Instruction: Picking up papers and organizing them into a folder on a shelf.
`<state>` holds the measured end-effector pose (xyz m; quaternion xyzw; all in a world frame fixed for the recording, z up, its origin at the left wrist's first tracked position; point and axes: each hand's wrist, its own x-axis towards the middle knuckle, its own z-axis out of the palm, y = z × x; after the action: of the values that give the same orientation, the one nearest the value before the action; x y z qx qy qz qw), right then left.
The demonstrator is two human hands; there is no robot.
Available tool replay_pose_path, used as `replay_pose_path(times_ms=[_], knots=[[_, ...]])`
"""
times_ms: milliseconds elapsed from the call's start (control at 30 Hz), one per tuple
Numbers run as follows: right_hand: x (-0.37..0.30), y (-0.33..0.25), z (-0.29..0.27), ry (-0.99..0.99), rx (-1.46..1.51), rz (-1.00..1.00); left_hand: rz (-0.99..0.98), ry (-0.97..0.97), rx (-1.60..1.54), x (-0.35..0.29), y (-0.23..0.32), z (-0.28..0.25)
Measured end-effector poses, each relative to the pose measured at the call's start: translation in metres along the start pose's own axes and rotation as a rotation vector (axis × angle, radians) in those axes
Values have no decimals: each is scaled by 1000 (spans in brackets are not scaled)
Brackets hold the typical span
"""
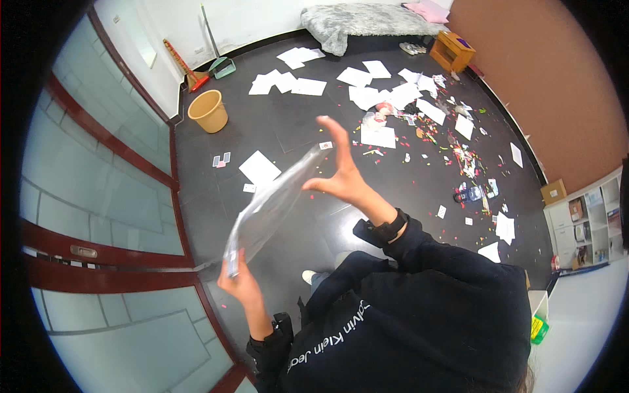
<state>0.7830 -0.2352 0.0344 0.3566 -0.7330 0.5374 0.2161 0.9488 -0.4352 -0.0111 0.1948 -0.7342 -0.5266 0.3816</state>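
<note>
My left hand (241, 283) is closed on the lower end of a clear, crinkled plastic bag (270, 208), with the thumb pressed against its edge. From there the plastic slants up to the right in a long, flat shape. Beside its upper end is my right hand (344, 175), open, thumb and fingers spread wide apart. Whether that hand touches the plastic I cannot tell. Black sleeves and dark wrist straps cover both my wrists.
White paper sheets (380, 136) and small colourful scraps (466, 160) litter the dark floor. A yellow bucket (208, 112) stands left, near a broom (190, 73) and green dustpan (223, 67). Glass doors (105, 209) line the left; a bed (367, 19) and wooden stool (452, 51) are far.
</note>
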Motion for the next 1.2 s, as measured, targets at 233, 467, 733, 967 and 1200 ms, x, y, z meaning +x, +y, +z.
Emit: replay_pose_path(times_ms=[233,467,733,967,1200], knots=[[-42,24,8,-250,706,672,-214,-80,-374,43,-10,6],[-60,38,16,-97,761,942,-471,-395,-565,51,-49,40],[-21,82,53,-184,907,1236,-887,-483,-745,89,-105,60],[7,167,76,-494,671,1377,-1217,-550,-720,75,-201,133],[99,202,80,-632,170,879,-1224,-478,-931,141,-200,188]])
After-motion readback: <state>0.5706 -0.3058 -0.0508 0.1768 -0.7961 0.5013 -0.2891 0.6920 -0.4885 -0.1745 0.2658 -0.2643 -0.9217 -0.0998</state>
